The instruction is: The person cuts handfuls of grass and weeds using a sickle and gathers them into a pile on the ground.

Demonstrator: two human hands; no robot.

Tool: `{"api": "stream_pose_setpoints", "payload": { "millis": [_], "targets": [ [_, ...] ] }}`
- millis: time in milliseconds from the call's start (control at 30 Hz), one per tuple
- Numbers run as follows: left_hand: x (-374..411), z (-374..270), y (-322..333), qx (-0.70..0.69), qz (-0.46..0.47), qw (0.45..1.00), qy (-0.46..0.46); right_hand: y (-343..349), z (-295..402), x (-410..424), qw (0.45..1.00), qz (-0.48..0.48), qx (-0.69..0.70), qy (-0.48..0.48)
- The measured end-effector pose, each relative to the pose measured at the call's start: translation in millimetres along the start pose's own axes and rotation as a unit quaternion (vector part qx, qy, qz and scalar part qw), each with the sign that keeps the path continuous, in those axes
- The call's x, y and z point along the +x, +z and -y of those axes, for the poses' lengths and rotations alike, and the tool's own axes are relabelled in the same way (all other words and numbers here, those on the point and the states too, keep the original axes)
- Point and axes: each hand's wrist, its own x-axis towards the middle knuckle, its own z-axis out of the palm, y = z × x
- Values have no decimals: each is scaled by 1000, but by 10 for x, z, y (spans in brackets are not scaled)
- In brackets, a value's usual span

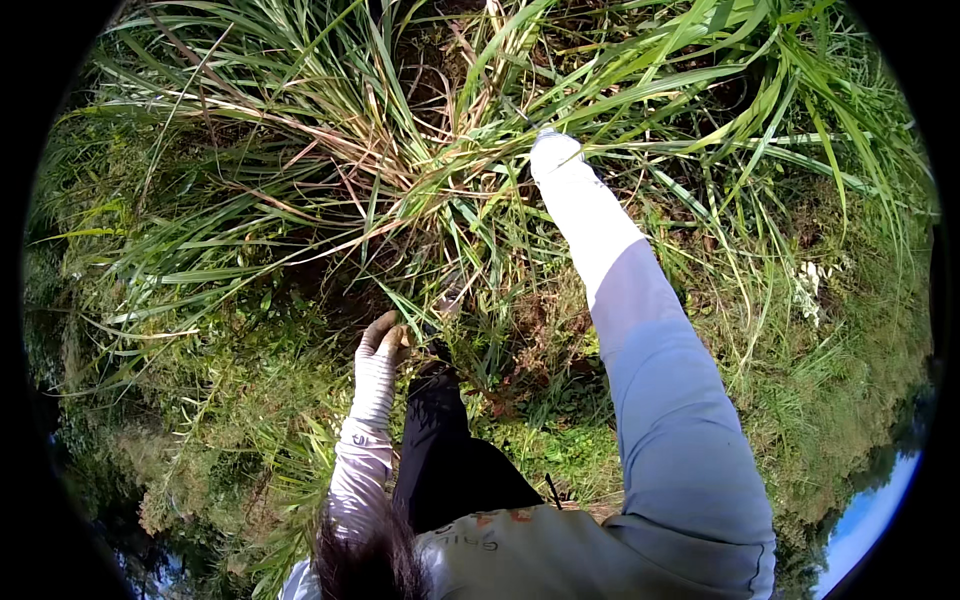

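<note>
A large clump of long-bladed grass spreads across the ground before me, green with dry brown blades at its base. My right hand reaches into its right side, washed out white by the sun. A thin dark strip shows just beyond that hand; whether it is a tool blade in my grip is unclear. Lower down, my left hand wears a striped glove with brown fingertips. Its fingers are bent, close to a green grass blade, and I cannot tell whether they touch it.
My leg in black trousers stands just right of the left forearm, its foot mostly hidden among stems. Long arching blades hang over the upper right. Low weeds cover the left, and a pale whitish plant stands at right.
</note>
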Motion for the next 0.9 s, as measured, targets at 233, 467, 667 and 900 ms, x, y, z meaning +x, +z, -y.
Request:
{"api": "stream_pose_setpoints", "payload": {
  "millis": [233, 467, 667, 900],
  "targets": [
    [-296, -37, 242, -1, 86, 996, 1, 812, -1175, -997, 993, -38, 95, 63],
    [-665, 169, 117, 25, 137, 988, 61, 1559, -1989, -2280, 935, 96, 252, 229],
    [-1209, 907, -99, 62, 168, 984, 24, 2652, -2791, -4000, 958, 89, 170, 212],
    [-1843, 1755, -213, 196, 156, 965, -75, 3637, -3223, -5733, 939, 199, 217, 178]
  ]
}}
